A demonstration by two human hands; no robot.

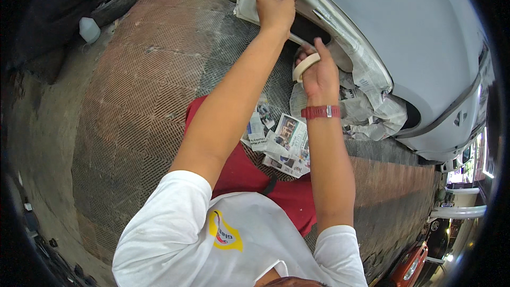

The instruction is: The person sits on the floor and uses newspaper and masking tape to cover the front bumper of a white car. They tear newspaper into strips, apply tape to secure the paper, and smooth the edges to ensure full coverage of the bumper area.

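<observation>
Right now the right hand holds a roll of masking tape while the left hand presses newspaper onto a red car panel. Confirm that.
Not quite: the car panel is grey, not red, as the head view shows. The right hand holds the tape roll, and the left hand presses the newspaper.

An auto body workshop: a grey primed car body (404,37) has newspaper masking (366,74) along its wheel arch, above a rust-coloured grated floor (138,90). Loose newspaper sheets (284,143) lie below the car, and a tyre (114,2) lies well left of it.
</observation>
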